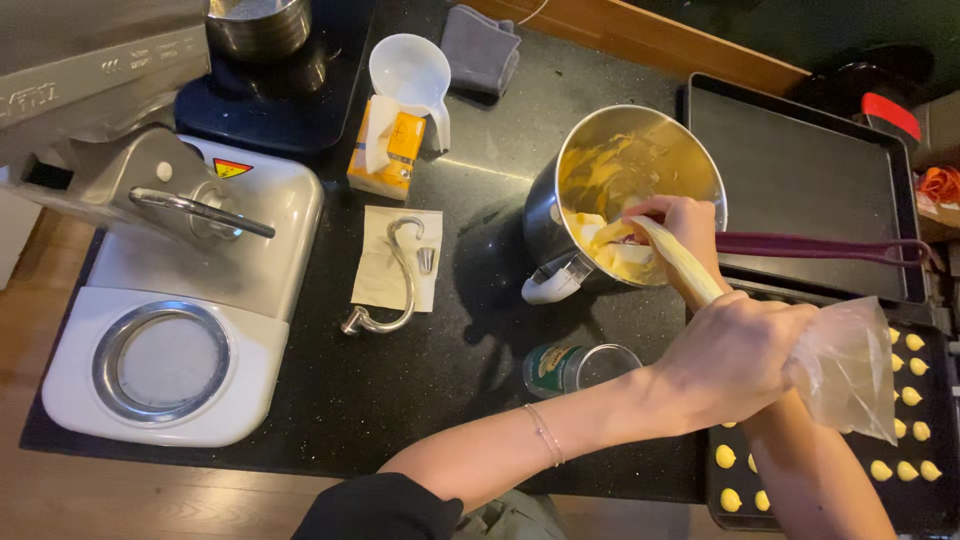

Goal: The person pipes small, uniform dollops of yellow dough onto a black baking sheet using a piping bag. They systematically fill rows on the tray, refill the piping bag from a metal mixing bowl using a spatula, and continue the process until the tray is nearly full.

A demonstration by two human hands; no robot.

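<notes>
While our left hand (735, 360) is clamped on the clear plastic piping bag (790, 350), we work over the black surface (400, 380).
Our right hand (685, 225) closes on the bag's tip at the round steel bowl (560, 200) of yellow batter.

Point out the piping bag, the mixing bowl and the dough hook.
piping bag (850, 375), head view, clear crumpled top
mixing bowl (545, 215), head view, outer steel wall
dough hook (405, 290), head view, curved shaft

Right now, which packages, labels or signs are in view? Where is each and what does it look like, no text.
Carton: orange and white box, on the black counter below the white scoop.
Warning sticker: yellow triangle on red patch, on the white mixer's base.
Jar label: green and yellow band on a glass jar lying near the left forearm.
Embossed marking: raised strip on the grey mixer head, top left.
</notes>
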